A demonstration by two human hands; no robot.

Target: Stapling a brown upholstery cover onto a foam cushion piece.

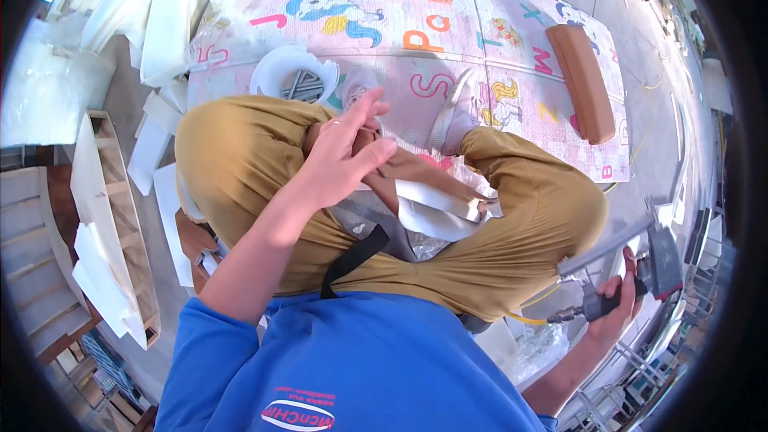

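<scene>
I see the left hand raised over the lap, its fingers spread apart and holding nothing; it hovers just above a white flat piece that lies across the mustard trousers. The right hand is low at the side, its fingers clamped on the grip of a grey pneumatic tool with a yellow hose. The tool is well apart from the piece, so I judge the fastening work is not begun here. A white bucket stands on the play mat.
</scene>
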